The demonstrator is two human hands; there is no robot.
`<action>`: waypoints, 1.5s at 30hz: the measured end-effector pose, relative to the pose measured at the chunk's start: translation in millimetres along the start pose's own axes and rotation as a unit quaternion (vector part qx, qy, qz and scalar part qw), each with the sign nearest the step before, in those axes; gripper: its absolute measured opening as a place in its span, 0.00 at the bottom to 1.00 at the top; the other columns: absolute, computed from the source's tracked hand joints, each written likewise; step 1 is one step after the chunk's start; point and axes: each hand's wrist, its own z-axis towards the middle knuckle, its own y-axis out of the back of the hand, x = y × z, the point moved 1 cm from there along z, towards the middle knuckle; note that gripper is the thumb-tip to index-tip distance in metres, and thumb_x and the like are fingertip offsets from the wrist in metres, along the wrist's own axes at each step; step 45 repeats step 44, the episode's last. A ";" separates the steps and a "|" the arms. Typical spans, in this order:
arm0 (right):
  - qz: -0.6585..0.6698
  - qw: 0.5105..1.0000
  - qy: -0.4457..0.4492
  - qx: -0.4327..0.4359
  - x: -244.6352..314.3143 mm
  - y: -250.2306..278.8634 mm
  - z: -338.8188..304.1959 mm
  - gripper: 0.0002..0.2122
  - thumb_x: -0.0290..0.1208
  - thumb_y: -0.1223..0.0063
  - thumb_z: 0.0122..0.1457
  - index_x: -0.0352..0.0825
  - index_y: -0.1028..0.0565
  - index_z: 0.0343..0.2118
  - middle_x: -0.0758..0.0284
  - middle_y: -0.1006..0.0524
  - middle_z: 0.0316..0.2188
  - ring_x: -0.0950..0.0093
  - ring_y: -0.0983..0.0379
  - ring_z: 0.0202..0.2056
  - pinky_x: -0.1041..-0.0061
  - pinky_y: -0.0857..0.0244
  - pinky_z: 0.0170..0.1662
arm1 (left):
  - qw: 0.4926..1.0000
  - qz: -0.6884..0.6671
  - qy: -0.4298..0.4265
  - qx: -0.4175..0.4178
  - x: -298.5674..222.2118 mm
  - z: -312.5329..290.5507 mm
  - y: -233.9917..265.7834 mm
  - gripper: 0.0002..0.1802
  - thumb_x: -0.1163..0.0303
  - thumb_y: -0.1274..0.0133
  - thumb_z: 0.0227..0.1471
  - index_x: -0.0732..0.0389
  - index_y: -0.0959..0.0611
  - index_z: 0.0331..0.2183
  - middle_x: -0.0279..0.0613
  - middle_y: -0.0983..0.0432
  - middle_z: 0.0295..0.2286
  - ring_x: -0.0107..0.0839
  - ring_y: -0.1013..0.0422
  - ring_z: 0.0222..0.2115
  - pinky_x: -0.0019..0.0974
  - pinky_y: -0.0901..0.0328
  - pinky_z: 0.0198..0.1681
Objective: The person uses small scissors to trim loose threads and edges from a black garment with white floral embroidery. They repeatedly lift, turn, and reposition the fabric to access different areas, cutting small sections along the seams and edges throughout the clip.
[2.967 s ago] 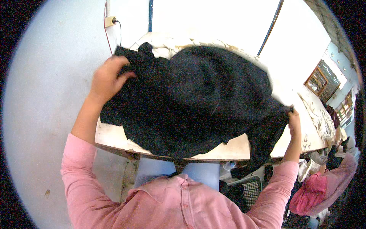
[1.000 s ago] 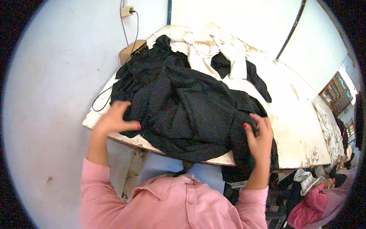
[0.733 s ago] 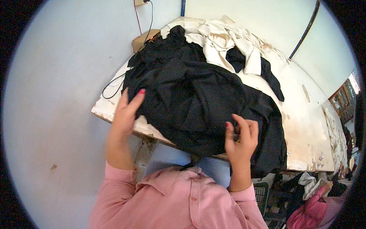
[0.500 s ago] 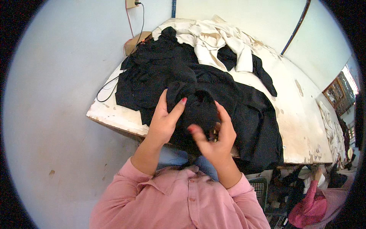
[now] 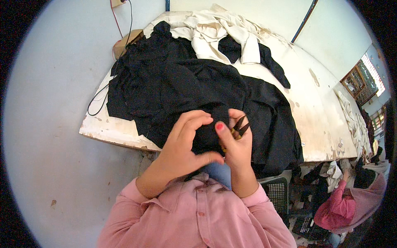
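Observation:
Black garments (image 5: 161, 78) lie heaped across the white tabletop, and part of the black cloth is raised between my hands at the near edge. My right hand (image 5: 239, 142) is closed around small thread snips (image 5: 239, 127), with dark blades and yellowish handles, tucked in the palm. Its thumb presses on the black cloth beside the blades. My left hand (image 5: 178, 144) is curved in a wide C against the cloth. The left fingertips touch the fabric near my right thumb, while the left thumb stands apart, slightly blurred.
Cream garments (image 5: 211, 35) lie behind the black pile. A cardboard box (image 5: 126, 43) and a black cable (image 5: 93, 107) sit at the table's left. A plastic crate (image 5: 277, 192) stands below the near edge. Another person (image 5: 337, 208) works at lower right.
My left thumb has come off the cloth and that hand has turned over it. The snips' blades now show upright in my right hand. The raised cloth has dropped lower.

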 end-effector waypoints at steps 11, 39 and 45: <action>-0.475 0.832 0.270 0.095 7.7 13.4 -7.0 0.30 0.32 0.49 0.58 0.30 0.45 0.61 0.56 0.34 0.39 0.65 0.34 0.36 0.73 0.36 0.40 | 0.743 -0.557 0.358 -0.100 33.3 -16.7 -14.2 0.11 0.70 0.52 0.58 0.65 0.21 0.41 0.36 0.23 0.37 0.21 0.29 0.38 0.27 0.35 0.43; -0.423 0.821 0.383 -0.028 5.1 3.2 5.7 0.14 0.20 0.39 0.45 0.32 0.23 0.38 0.62 0.24 0.29 0.71 0.29 0.25 0.78 0.36 0.27 | 0.553 -0.716 0.426 -0.013 29.4 -15.7 -16.5 0.16 0.66 0.57 0.60 0.64 0.25 0.45 0.42 0.25 0.42 0.31 0.28 0.43 0.36 0.33 0.48; -0.303 0.926 0.204 -0.091 1.2 22.9 4.1 0.19 0.29 0.43 0.54 0.30 0.32 0.48 0.64 0.31 0.40 0.70 0.33 0.30 0.79 0.39 0.34 | 0.589 -0.681 0.434 -0.033 28.2 -9.5 -15.2 0.18 0.64 0.58 0.60 0.64 0.27 0.48 0.43 0.27 0.46 0.34 0.30 0.47 0.38 0.35 0.52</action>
